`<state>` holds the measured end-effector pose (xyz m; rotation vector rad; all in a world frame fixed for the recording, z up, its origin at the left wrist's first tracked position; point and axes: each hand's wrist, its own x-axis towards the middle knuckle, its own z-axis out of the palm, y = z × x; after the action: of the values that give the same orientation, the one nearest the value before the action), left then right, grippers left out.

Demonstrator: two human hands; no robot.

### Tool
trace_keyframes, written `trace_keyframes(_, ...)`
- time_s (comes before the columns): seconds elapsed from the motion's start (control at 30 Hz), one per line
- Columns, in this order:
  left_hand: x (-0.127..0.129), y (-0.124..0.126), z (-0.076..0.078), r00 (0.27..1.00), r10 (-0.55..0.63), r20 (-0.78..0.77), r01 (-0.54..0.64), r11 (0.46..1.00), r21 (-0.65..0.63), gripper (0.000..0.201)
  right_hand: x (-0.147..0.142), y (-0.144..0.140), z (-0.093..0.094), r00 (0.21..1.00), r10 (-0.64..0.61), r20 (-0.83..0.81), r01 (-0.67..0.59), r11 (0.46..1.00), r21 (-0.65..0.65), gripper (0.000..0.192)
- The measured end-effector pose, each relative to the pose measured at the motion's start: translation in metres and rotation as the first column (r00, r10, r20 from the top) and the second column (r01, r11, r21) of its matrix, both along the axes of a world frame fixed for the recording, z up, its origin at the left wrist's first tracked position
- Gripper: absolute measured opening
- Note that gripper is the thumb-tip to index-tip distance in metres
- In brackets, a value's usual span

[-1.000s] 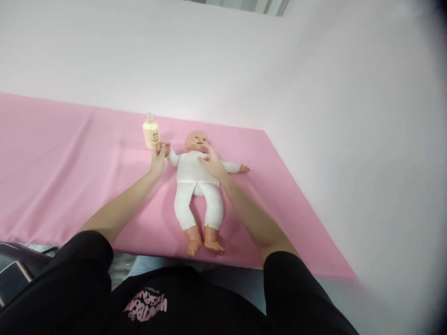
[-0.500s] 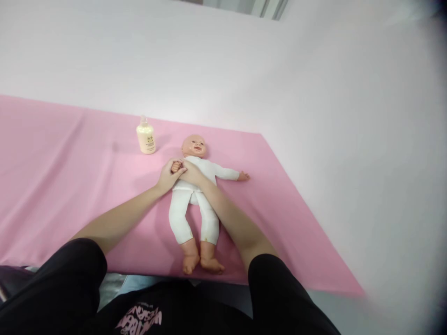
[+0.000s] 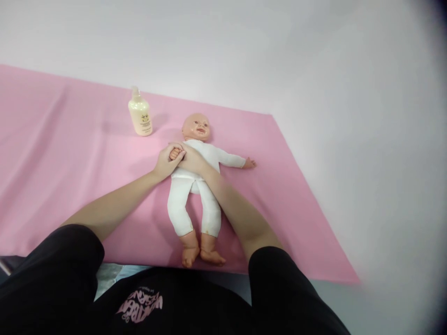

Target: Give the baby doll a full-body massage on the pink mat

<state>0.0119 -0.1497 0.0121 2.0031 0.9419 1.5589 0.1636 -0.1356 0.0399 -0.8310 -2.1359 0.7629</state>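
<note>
Baby doll [image 3: 196, 187] lies face-up on the pink bench [image 3: 286, 209]; the left hand [image 3: 165, 162] grasps its fist [image 3: 175, 153]; whether the right hand [image 3: 191, 161], just beside, also grips, I cannot tell

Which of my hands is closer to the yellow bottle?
Left. Your left hand is around the doll's hand, below and right of the bottle; your right hand is farther right, over the doll's torso.

Pale yellow bottle [image 3: 141, 116] standing upright, creased pink cloth [image 3: 289, 214], pale wall [image 3: 237, 56] beyond.
</note>
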Motion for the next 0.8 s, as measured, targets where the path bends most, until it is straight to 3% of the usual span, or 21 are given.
trace_keyframes(0.23,0.0011,0.0003,-0.0018,0.997,0.045,-0.059,-0.041,0.997,0.06,0.012,0.0011,-0.0007,0.0024,1.0,-0.011,0.015,0.011,1.0,-0.005,0.05)
trace_keyframes(0.5,-0.0053,0.0059,-0.0023,0.998,0.006,-0.07,-0.006,1.0,-0.006,0.014,0.0011,-0.0025,0.0049,0.999,-0.013,0.033,0.013,1.0,-0.008,0.048)
trace_keyframes(0.7,-0.0059,0.0068,-0.0016,0.999,-0.04,-0.02,0.04,0.999,-0.019,0.031,0.0011,-0.0053,0.0065,0.999,-0.02,0.03,0.02,1.0,-0.022,0.047)
trace_keyframes(0.8,-0.0044,0.0061,-0.0016,0.999,-0.019,-0.04,0.019,1.0,-0.007,0.03,0.0015,-0.006,0.0071,1.0,-0.011,0.028,0.012,0.999,-0.033,0.049)
